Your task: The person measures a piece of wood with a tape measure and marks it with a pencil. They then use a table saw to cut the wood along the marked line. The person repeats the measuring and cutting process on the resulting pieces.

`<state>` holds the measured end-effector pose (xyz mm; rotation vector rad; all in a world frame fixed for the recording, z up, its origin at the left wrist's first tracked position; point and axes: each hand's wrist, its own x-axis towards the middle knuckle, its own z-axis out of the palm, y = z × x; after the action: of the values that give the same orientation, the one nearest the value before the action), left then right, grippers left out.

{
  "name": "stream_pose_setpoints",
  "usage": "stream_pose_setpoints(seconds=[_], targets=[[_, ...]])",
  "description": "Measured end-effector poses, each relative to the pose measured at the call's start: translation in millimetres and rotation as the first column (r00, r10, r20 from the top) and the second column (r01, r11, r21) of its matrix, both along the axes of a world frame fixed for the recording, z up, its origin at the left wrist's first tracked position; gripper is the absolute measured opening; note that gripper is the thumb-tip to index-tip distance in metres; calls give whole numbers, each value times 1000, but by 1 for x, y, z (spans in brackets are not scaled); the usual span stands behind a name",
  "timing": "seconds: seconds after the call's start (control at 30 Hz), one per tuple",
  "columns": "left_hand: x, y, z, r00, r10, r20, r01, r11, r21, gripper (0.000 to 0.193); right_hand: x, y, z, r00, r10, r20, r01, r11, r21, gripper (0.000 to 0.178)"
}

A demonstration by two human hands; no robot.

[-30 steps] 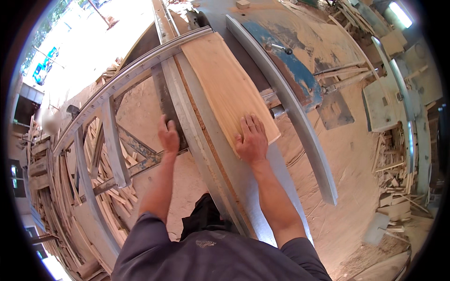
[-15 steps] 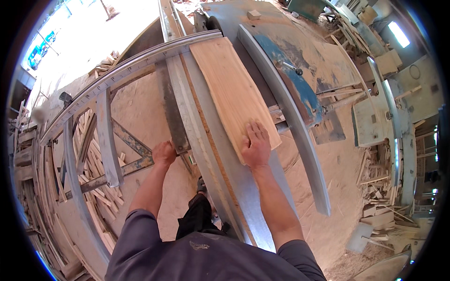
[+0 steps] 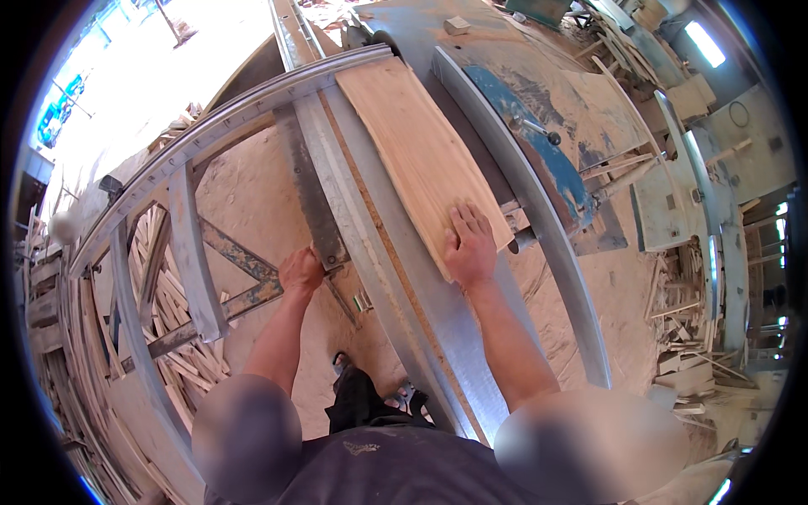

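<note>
A pale wooden plank [image 3: 421,151] lies flat on the grey metal sliding table [image 3: 370,189] of a saw bench. Its far end meets the long ruled crossbar [image 3: 244,99]. My right hand [image 3: 471,244] rests on the plank's near end, palm down, fingers stretched out and slightly spread. To the left, my left hand [image 3: 301,269] is closed in a fist at the near end of a dark metal bar [image 3: 313,198] beside the table. What lies inside that grip is mostly hidden by the fingers.
Right of the plank runs a long metal rip fence [image 3: 539,219], beside a dusty blue panel with a lever [image 3: 539,130]. A slatted outrigger frame [image 3: 195,252] spans the left. Scrap wood [image 3: 168,337] lies under it, and more offcuts [image 3: 682,370] are piled at right.
The plank has slid slightly away from me along the rip fence, with both hands moving along. My feet show more now, and the view has shifted a little.
</note>
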<state>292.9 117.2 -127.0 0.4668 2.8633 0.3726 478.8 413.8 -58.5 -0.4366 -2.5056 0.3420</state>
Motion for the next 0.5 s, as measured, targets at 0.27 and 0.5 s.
stream_pose_setpoints(seconds=[0.27,0.5], targets=[[-39,10,13,1000,-9,29,9,1000,-4,61,-41,8,4,1000,-26,14,26,1000,-13,42],[-74,16,20,999,-19,41,18,1000,24,57,-76,11,13,998,-56,28,58,996,-67,42]])
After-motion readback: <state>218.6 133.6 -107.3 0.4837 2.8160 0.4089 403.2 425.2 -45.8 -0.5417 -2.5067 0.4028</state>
